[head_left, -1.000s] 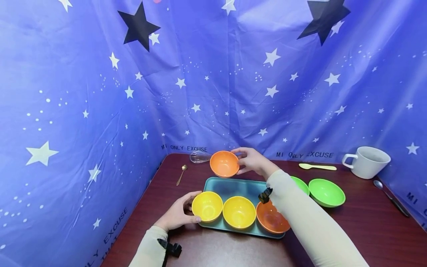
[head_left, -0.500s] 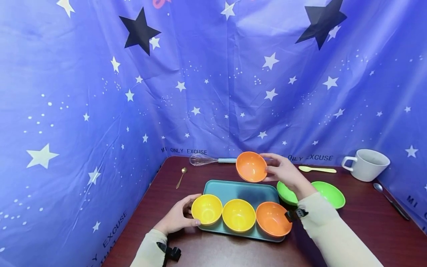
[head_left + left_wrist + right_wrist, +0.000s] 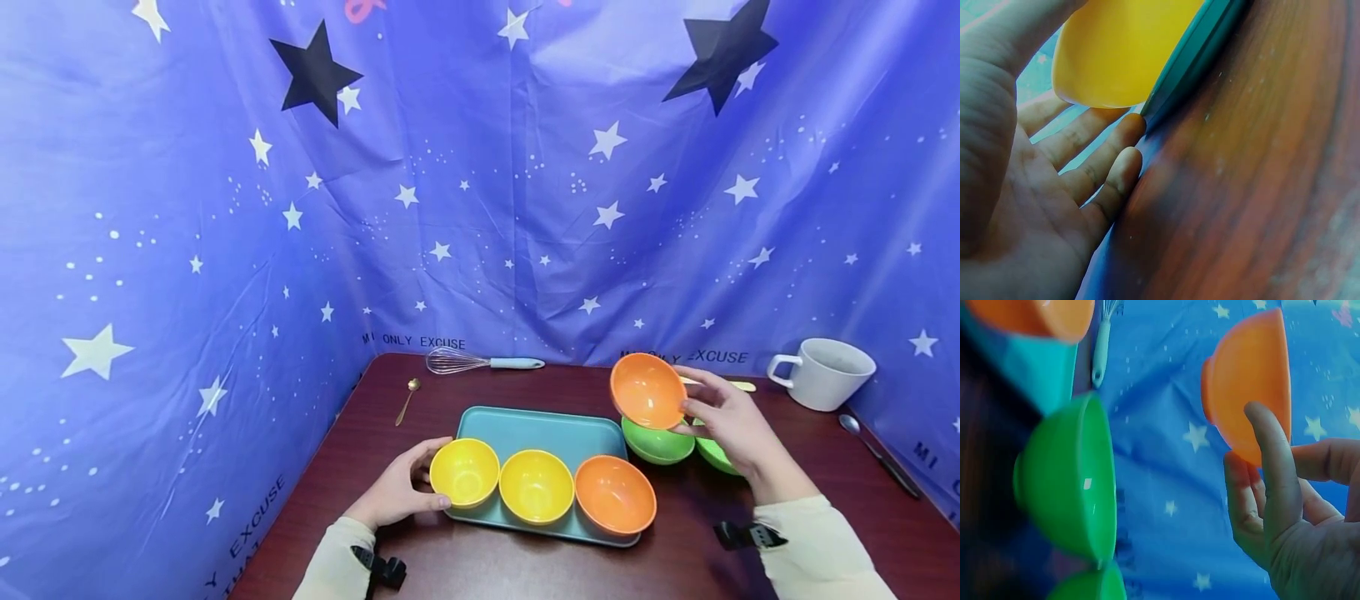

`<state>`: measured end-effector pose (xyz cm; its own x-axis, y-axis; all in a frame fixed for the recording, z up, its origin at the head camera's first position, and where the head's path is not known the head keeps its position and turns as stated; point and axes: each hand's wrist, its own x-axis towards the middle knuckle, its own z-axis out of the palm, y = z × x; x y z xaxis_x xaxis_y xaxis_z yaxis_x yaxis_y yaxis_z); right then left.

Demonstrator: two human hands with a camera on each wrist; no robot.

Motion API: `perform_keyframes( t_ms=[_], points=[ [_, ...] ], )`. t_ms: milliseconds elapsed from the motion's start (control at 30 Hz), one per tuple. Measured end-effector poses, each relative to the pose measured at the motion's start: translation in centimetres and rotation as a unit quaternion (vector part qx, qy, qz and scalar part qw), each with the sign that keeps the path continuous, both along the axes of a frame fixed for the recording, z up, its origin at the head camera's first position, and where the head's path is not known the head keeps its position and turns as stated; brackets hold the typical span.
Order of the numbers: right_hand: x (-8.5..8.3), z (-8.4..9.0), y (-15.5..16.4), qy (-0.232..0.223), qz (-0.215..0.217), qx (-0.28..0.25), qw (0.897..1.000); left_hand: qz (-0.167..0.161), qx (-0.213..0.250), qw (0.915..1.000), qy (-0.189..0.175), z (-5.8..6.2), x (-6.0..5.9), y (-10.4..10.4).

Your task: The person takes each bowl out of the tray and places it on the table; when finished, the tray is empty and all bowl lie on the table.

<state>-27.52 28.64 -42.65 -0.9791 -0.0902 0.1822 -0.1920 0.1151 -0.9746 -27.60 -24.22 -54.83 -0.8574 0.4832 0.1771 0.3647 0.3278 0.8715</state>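
Note:
My right hand (image 3: 733,423) holds an orange bowl (image 3: 645,388) by its right side, tilted and raised above the green bowls. In the right wrist view, the thumb lies along the outside of this bowl (image 3: 1247,381) with fingers opposite. My left hand (image 3: 401,485) grips the left side of a yellow bowl (image 3: 465,472), thumb in front and fingers round behind. That bowl sits on a teal tray (image 3: 525,425), in a row with a second yellow bowl (image 3: 536,485) and another orange bowl (image 3: 615,493). In the left wrist view, fingertips reach the tray's edge (image 3: 1179,69).
Right of the tray stand two green bowls (image 3: 658,447), one partly behind my right hand. A whisk (image 3: 480,362) and small gold spoon (image 3: 407,402) lie at back left. At right are a grey mug (image 3: 828,375), a dark-handled spoon (image 3: 877,454) and a partly hidden pale-yellow utensil (image 3: 742,386).
My right hand has carried the orange bowl rightward, from behind the tray to over the green bowls, uncovering the whisk's handle. My left hand has stayed at the yellow bowl.

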Motion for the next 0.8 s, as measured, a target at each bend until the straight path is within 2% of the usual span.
perform_keyframes(
  t_ms=[267,500,667,800],
  points=[
    [2.4,-1.7,5.4,0.038,-0.009,-0.103,0.994,-0.001,0.007,0.9999,-0.007,0.0,-0.1,0.1],
    [3.8,-3.0,8.5,0.045,-0.036,-0.144,0.988,0.0,0.007,0.9999,-0.013,0.1,0.0,0.0],
    [5.0,-4.1,10.5,0.065,-0.038,-0.194,0.978,0.0,0.009,0.9997,-0.023,0.0,0.0,0.0],
    [5.8,-4.8,12.3,0.086,-0.066,-0.229,0.967,0.001,0.011,0.9995,-0.03,0.2,0.1,0.1]
  ],
)
